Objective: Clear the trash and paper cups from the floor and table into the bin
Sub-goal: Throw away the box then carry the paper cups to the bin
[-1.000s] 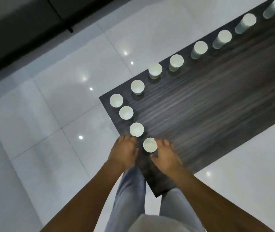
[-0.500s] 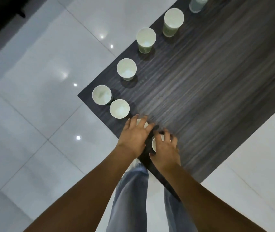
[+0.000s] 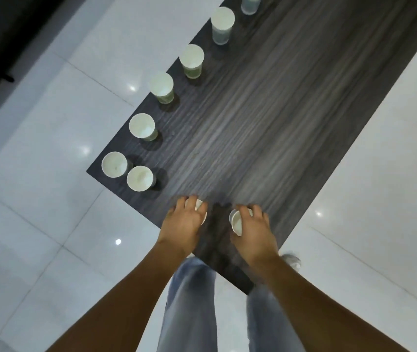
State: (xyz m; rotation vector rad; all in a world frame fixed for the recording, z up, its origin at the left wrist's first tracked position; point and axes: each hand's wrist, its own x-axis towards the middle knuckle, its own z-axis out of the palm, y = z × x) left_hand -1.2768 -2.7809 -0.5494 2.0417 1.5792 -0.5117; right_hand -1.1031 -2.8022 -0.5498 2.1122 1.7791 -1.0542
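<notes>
Two hands low in the middle of the frame, above the near edge of a dark wood-grain worktop (image 3: 265, 128). Left hand (image 3: 184, 224) curled over a paper cup (image 3: 199, 205), only a sliver of white rim visible between the fingers; grip closed around it. Right hand (image 3: 254, 231) wrapped round a second cup (image 3: 236, 221), tilted with its mouth facing left; grip closed on its side. Six more cups upright along the worktop's left edge, running from the lower left corner toward the top of the frame: corner cup (image 3: 114, 164), next cup (image 3: 140, 178) just beside it, then others (image 3: 142, 126) (image 3: 162, 86) (image 3: 192, 59) (image 3: 222, 22), spaced apart. Pale glossy floor tiles (image 3: 50, 128) on both sides. Jeans-clad legs (image 3: 189, 306) at bottom centre.
</notes>
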